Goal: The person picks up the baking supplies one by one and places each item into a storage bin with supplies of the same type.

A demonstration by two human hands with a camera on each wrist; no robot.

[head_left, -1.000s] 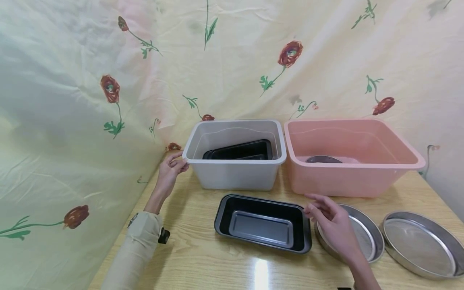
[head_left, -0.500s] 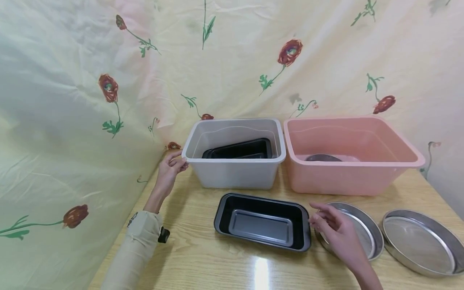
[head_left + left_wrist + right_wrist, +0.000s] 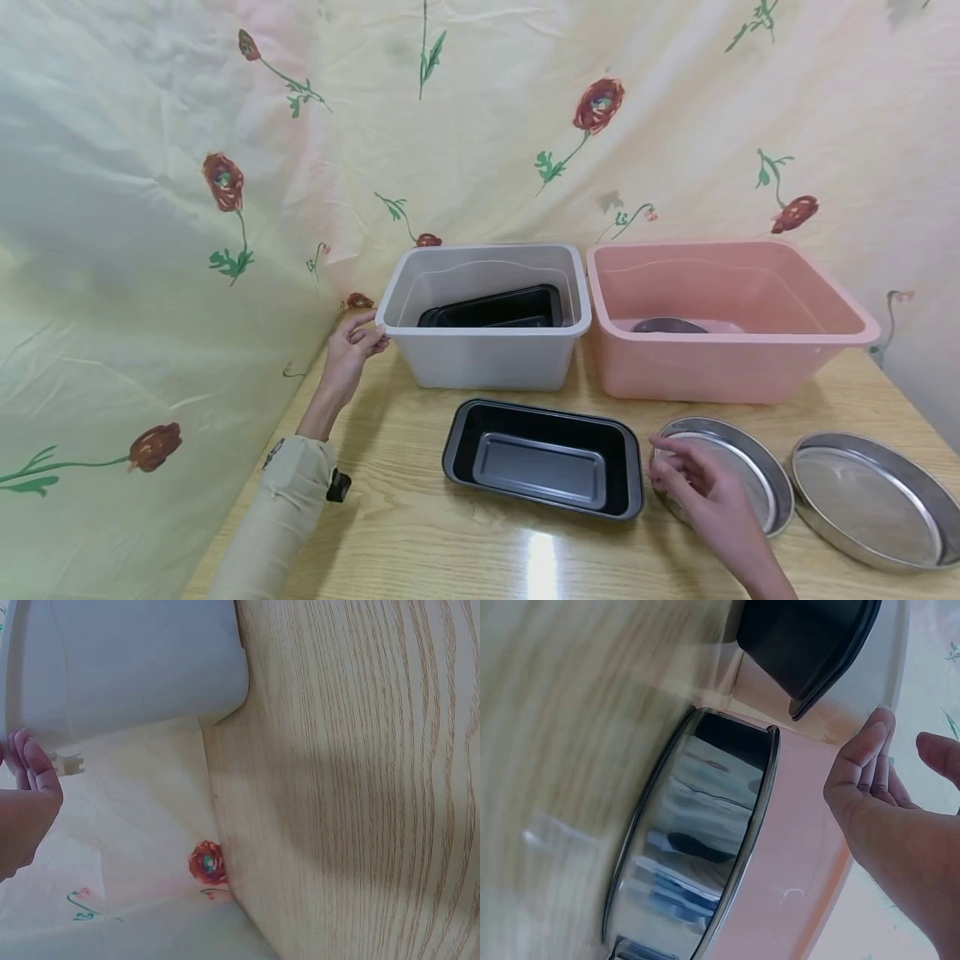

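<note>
My left hand (image 3: 349,354) is at the left front corner of the light grey bin (image 3: 487,358), its curled fingertips (image 3: 34,754) gripping the rim. My right hand (image 3: 708,500) hangs over the near left part of a round steel pan (image 3: 750,458), loosely bent and holding nothing. The right wrist view shows a gap between thumb and fingers, with the hand above that pan's shiny side wall (image 3: 697,832). Just left of this hand lies a black rectangular loaf pan (image 3: 540,471) on the table. More black pans (image 3: 495,308) lie inside the grey bin.
A pink bin (image 3: 697,371) stands right of the grey one, with a round metal pan (image 3: 667,326) inside. Another larger round steel pan (image 3: 870,500) lies at the right on the wooden table (image 3: 420,550). Floral cloth (image 3: 480,142) hangs behind and at the left.
My right hand has moved right, away from the loaf pan's right end and over the round steel pan. My left hand stays at the grey bin's rim.
</note>
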